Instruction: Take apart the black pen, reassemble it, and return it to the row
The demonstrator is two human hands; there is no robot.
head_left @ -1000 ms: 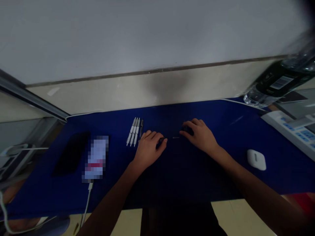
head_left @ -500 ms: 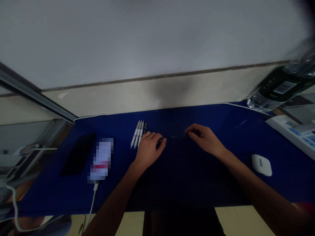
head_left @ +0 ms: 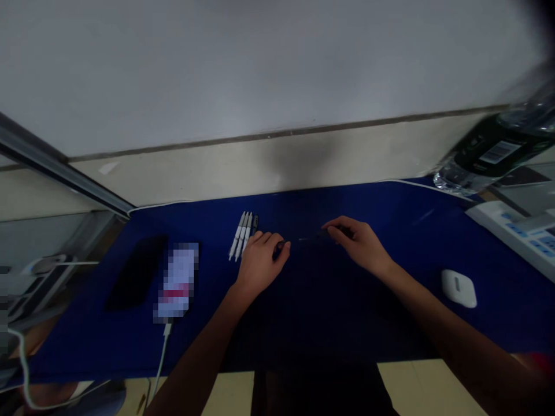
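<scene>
My left hand [head_left: 261, 268] pinches a small black part [head_left: 281, 247] between thumb and fingers. My right hand [head_left: 358, 245] holds a thin dark piece [head_left: 333, 230] in its fingertips, and its tip points left toward the other hand. A slim metallic sliver [head_left: 306, 238], possibly a pen refill, lies in line between them; the dim light hides whether it touches either piece. Just beyond my left hand lie several white pens [head_left: 240, 235] side by side with a black pen [head_left: 255, 225].
A dark blue desk mat [head_left: 329, 323] runs under everything. On its left are a black phone [head_left: 136, 273] and a blurred device [head_left: 177, 282] with a white cable. A white earbud case [head_left: 458, 288], a water bottle [head_left: 494, 153] and a desk keypad [head_left: 515, 234] sit right.
My right hand has moved slightly left and up from one second ago and now holds the thin piece in its fingertips. The view has also shifted slightly.
</scene>
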